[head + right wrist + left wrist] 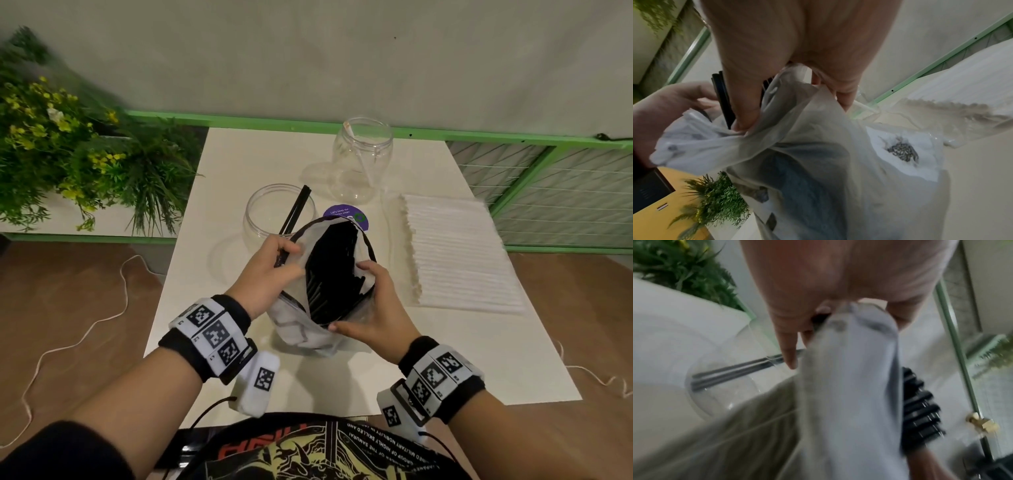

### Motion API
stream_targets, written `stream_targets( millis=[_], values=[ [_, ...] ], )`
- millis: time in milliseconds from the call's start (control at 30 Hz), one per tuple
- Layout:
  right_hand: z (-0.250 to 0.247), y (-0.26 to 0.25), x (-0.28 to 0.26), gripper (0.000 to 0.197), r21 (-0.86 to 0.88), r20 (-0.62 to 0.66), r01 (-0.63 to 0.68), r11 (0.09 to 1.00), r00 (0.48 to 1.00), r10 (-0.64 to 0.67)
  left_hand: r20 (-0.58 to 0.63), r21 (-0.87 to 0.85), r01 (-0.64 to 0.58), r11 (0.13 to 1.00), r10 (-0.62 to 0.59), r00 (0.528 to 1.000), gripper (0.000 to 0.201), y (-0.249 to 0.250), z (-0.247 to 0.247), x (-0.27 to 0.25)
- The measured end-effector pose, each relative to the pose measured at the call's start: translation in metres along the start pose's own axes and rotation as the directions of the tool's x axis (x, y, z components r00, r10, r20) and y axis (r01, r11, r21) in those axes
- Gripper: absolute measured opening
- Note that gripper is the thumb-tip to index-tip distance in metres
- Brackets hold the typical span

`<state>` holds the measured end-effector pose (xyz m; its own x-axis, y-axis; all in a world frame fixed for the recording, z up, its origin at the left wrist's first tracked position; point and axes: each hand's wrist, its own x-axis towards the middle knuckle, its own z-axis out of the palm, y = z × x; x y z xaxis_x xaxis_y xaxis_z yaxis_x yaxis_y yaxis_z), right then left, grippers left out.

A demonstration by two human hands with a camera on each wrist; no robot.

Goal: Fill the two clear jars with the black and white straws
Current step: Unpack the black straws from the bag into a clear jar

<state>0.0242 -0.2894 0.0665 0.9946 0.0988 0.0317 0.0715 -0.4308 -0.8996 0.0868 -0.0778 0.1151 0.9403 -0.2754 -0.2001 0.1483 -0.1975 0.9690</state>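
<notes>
Both hands, left and right, curled, pinching, forearms converging

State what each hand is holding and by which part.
Both hands hold the plastic bag of black straws by its open mouth: the left hand grips the left rim, the right hand pinches the right rim, spreading it open.

Soft, even indoor light falls from above, casting faint shadows beside the two clear plastic jars on the cream square table, while the head view bows at its edges and both wrist views are smeared with motion blur, the translucent white plastic bag worst.
</notes>
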Motion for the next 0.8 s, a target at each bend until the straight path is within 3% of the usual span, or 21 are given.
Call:
stream_targets(
  millis=[133,267,400,533,667,800],
  values=[
    [0.001,0.001,0.0,0.129,-0.008,0.033,-0.01,1.0,0.999,0.011,0.005,0.056,0.04,0.998,-0.04,0.999,0.062,0.006,0.008,0.01],
    [0.003,0.004,0.001,0.14,0.049,0.055,-0.04,0.998,0.998,0.037,0.087,0.061,0.079,0.995,-0.084,0.993,0.027,0.011,0.013,0.009],
    [0.004,0.003,0.004,0.135,0.042,0.035,-0.032,0.999,0.999,0.031,0.023,-0.184,0.261,0.948,-0.261,0.965,0.037,0.009,0.015,0.005],
    [0.001,-0.002,-0.002,0.126,-0.016,0.032,0.01,1.0,0.999,-0.01,0.062,-0.469,0.389,0.793,-0.41,0.91,0.031,0.008,0.016,-0.004],
    [-0.001,-0.004,-0.004,0.124,-0.045,0.056,0.051,0.998,0.997,-0.048,0.136,-0.508,0.424,0.75,-0.416,0.899,0.041,0.011,0.015,-0.006],
    [-0.002,-0.004,-0.003,0.116,-0.044,0.086,0.07,0.997,0.994,-0.066,0.208,-0.455,0.428,0.781,-0.374,0.904,0.039,0.011,0.016,-0.003]
  ],
)
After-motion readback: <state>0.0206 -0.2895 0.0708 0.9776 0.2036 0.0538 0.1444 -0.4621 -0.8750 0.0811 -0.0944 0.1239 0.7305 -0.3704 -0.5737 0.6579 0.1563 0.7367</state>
